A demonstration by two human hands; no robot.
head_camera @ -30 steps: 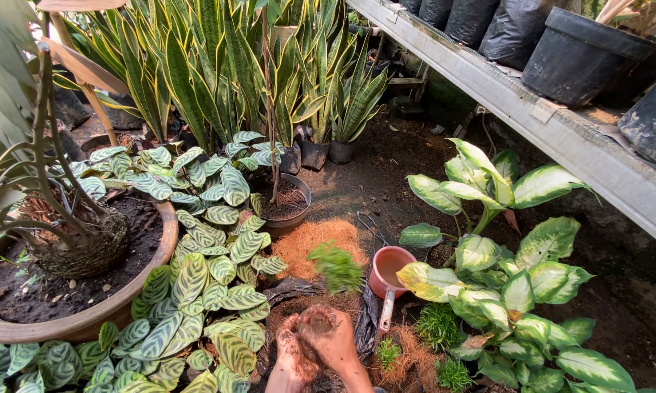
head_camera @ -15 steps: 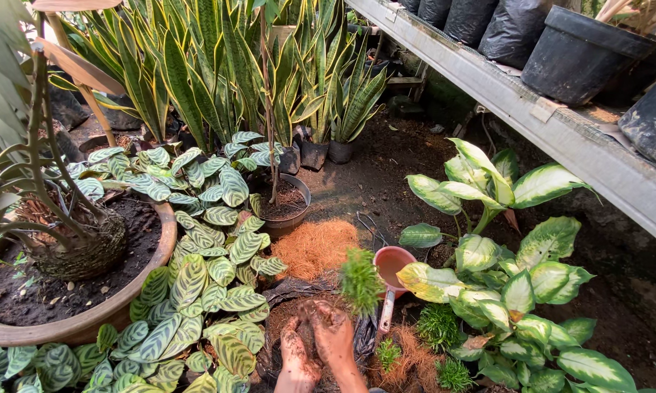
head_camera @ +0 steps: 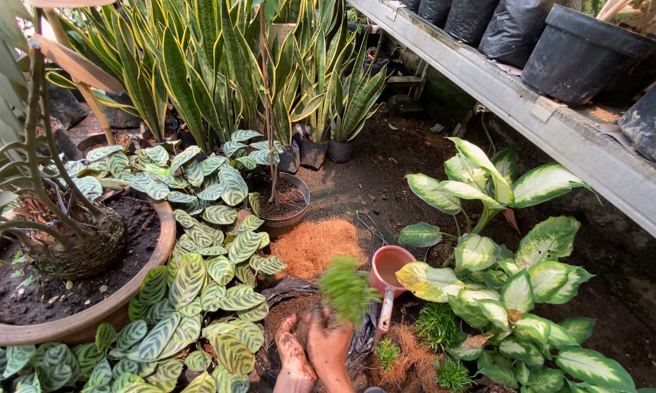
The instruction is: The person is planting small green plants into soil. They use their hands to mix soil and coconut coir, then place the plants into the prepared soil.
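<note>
The soil-caked right hand (head_camera: 329, 348) grips a small feathery green seedling (head_camera: 346, 290) by its root clump, stem upright above the fist, while the muddy left hand (head_camera: 294, 358) rests loosely curled, touching it, over the dark potting soil (head_camera: 284, 309)

Dirt floor (head_camera: 386, 167) (shelf (head_camera: 561, 138) above)

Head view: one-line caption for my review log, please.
Soil-covered right hand lifts a small feathery green plant beside the left hand, near a pink scoop among potted foliage.
</note>
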